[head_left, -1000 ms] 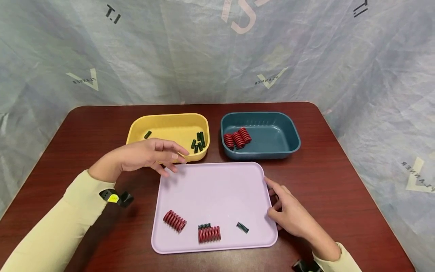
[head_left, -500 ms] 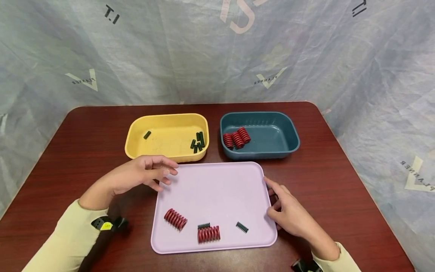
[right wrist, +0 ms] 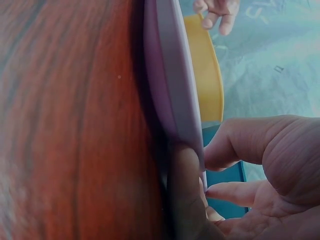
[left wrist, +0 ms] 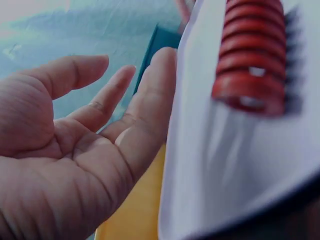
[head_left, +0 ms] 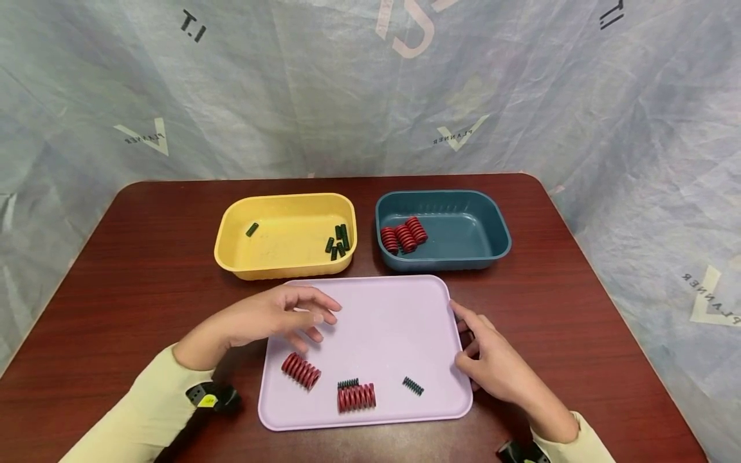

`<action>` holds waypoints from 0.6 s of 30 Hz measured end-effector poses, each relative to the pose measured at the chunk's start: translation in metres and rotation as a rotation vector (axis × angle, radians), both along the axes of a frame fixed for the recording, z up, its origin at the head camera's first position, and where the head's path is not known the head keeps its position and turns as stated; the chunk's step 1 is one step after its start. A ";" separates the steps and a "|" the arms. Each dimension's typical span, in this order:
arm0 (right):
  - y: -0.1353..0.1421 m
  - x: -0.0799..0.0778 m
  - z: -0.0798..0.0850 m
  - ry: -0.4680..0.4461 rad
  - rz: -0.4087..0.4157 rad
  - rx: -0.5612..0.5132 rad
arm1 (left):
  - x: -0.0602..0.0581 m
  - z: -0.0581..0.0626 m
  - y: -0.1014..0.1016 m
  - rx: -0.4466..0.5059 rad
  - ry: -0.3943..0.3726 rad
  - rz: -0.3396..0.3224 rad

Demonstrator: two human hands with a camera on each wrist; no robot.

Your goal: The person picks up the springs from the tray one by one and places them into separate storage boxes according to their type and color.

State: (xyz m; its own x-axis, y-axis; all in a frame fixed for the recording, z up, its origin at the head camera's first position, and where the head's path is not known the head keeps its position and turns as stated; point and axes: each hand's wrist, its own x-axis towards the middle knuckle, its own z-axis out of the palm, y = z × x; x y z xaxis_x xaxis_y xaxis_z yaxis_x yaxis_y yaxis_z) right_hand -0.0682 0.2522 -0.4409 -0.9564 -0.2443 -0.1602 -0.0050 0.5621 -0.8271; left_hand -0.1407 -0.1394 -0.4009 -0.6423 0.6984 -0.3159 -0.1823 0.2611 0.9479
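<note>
Two red springs (head_left: 356, 398) and two green springs (head_left: 413, 386) lay on the near half of a lilac tray (head_left: 382, 334), its right edge gripped by a person's right hand (head_left: 492, 360). The left hand (head_left: 278, 314), empty, its fingers loosely spread, had moved from beside the yellow bin (head_left: 289, 207) to above the tray, apparently bringing those springs within easier reach. Beyond, a teal bin (head_left: 463, 262) held more red springs.

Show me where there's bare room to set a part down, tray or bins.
Free: middle of the tray, between left hand and right hand; blue bin, right of its red springs; yellow bin, between its lone green spring and right-end cluster. Crowded: the tray's near side, with two red springs and two green springs.
</note>
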 end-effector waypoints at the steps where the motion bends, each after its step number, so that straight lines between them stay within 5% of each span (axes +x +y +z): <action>1: 0.000 0.000 0.000 0.002 0.001 0.000 | 0.001 -0.001 0.005 -0.002 -0.008 -0.009; 18: 0.000 0.001 0.001 0.008 0.010 0.002 | -0.002 -0.010 0.070 -0.052 -0.118 -0.191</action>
